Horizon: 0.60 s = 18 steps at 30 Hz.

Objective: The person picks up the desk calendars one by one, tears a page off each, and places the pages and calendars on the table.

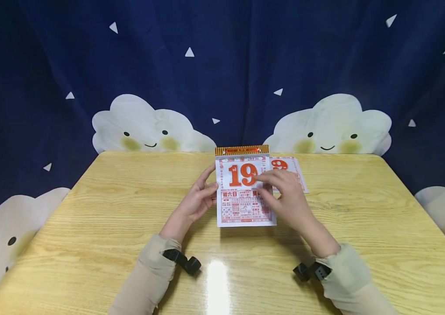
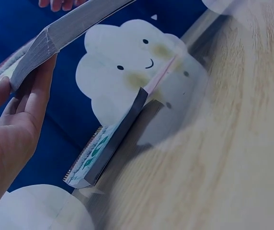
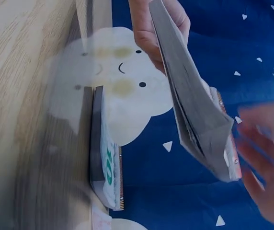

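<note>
Light falls evenly from overhead, bright enough, and leaves a white glare patch on the glossy table [image 1: 217, 280] near its front edge. Soft shadows sit under the calendar [image 1: 244, 192] and both forearms. The head view is sharp but bows outward at its edges. Both wrist views are dimmer, bluish, with the tabletop smeared and the right hand [image 3: 271, 163] blurred.

Your wooden table [image 1: 108, 218] fills the view, pale yellow grain with a glossy finish and a bright glare spot near your edge. Only paper lies on it: a loose torn-off calendar sheet [image 1: 291, 171] with a red numeral lies flat toward the far edge, right of centre. From your wrist cameras, a second thick calendar block [image 3: 104, 158] sits at the table's far edge by the cloud-print backdrop.
</note>
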Each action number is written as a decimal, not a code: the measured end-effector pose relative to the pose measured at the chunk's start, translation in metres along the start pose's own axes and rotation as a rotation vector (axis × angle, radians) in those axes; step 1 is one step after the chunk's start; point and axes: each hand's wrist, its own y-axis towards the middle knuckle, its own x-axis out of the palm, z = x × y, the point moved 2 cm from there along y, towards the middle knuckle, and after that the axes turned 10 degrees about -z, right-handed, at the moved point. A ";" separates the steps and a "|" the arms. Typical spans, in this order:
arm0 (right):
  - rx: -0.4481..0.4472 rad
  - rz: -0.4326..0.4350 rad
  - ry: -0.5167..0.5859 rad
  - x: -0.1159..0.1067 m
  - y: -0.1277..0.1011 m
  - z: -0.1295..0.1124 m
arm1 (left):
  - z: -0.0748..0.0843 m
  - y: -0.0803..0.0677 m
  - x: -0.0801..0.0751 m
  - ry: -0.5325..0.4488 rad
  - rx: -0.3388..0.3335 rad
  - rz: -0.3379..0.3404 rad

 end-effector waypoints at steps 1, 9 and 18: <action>-0.050 -0.051 -0.001 0.002 0.000 -0.003 | 0.000 0.000 0.000 0.000 -0.001 0.001; -0.212 -0.380 -0.111 0.016 -0.003 -0.020 | 0.000 0.001 0.000 -0.013 0.006 0.004; -0.206 -0.417 -0.170 0.019 -0.006 -0.021 | -0.001 0.001 0.000 -0.023 0.005 0.013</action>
